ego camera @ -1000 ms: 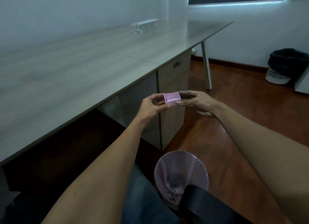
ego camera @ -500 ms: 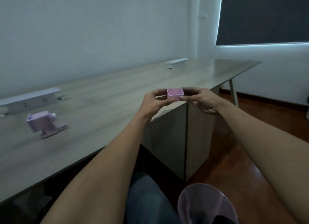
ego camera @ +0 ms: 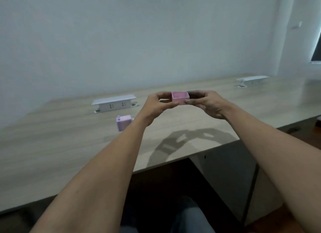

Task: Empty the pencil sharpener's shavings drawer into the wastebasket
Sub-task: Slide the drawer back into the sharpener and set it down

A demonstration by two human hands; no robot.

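The pink drawer (ego camera: 180, 98) is pinched upright between the left hand (ego camera: 157, 105) and right hand (ego camera: 206, 102). It is held above the desk (ego camera: 52, 145). The sharpener (ego camera: 124, 122) is left standing nearby.

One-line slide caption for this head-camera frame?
Both hands, left and right, hold the small pink plastic shavings drawer upright above the wooden desk, pink pencil sharpener behind.

Bare forearms — no sleeves, grey-blue trousers (ego camera: 187, 215) below

A long pale wood-grain desk (ego camera: 52, 145) stretches across my view below a plain white wall (ego camera: 121, 33), with a white socket box (ego camera: 113, 103) at centre left, another (ego camera: 252, 79) at right, and a dark window edge (ego camera: 317, 53) upper right.
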